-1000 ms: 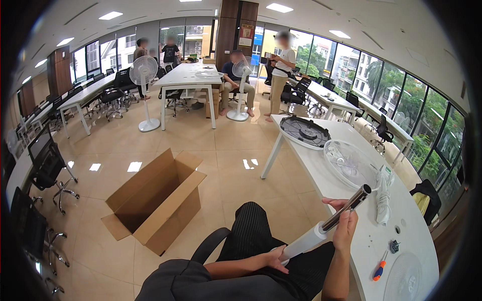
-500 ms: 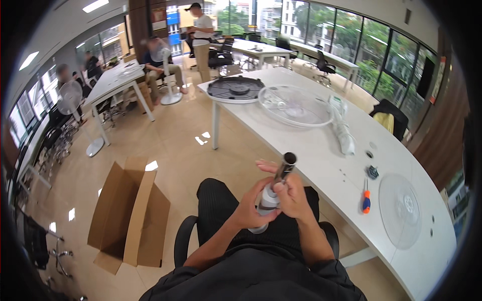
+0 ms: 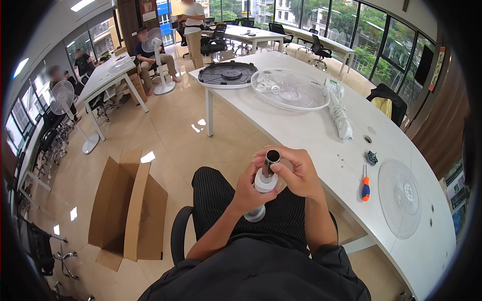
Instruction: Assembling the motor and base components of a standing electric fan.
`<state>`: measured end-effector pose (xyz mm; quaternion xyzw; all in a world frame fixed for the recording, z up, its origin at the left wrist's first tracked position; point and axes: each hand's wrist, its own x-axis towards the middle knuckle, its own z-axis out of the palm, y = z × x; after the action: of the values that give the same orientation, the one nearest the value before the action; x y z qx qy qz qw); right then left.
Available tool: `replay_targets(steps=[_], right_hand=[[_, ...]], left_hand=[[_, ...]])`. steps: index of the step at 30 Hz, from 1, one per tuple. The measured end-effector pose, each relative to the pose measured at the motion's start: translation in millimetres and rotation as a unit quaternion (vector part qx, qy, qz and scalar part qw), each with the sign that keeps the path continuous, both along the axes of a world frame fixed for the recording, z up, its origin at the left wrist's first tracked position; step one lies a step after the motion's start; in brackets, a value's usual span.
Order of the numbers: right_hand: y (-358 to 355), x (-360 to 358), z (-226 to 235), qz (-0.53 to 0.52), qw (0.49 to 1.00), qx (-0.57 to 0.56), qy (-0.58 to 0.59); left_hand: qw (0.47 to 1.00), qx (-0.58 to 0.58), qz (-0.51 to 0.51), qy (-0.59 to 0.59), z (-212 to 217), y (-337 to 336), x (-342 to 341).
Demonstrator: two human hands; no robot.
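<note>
A fan stand pole stands nearly upright over my lap, its shiny metal tube [image 3: 271, 158] open at the top and a white collar [image 3: 264, 181] around it lower down. My left hand [image 3: 246, 189] is closed around the collar. My right hand [image 3: 300, 173] grips the metal tube just under its open end, with the thumb on the near side and the fingers behind. Below the hands, the white lower part [image 3: 255, 214] of the pole shows between my legs; its bottom end is not visible.
On the white table [image 3: 301, 125] lie a black-and-white round base [image 3: 228, 74], fan grilles [image 3: 293, 90], [image 3: 400, 198], a wrapped white part [image 3: 340, 118], a screwdriver [image 3: 365, 188], a dark knob [image 3: 371, 158] and small screws. An open cardboard box [image 3: 145, 215] stands left. Other people sit and stand beyond.
The pole has shifted slightly left and stands more upright. My right hand's fingers, and those of my left hand, have closed in around the tube near its top.
</note>
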<state>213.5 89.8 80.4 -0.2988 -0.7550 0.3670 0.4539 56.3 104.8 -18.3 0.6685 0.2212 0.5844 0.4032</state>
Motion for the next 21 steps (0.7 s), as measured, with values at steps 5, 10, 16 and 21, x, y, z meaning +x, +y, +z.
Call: replay_targets(steps=[5,10,16,21], right_hand=[[-1,-10,-16,-0.093,0.991,0.089,0.023],[6,-20,-30,-0.153,0.966,0.196,-0.071],[5,-7,-40,-0.097,0.992,0.077,-0.038],[11,-4,-47,-0.013,0.997,0.071,0.01]], left_hand=[[0.997,-0.02,0.069,0.023,9,-4,9],[0.984,-0.007,0.174,0.029,4,-6,14],[0.988,0.069,0.129,0.049,7,1,8],[0.996,0.057,0.074,0.001,-12,5,13]])
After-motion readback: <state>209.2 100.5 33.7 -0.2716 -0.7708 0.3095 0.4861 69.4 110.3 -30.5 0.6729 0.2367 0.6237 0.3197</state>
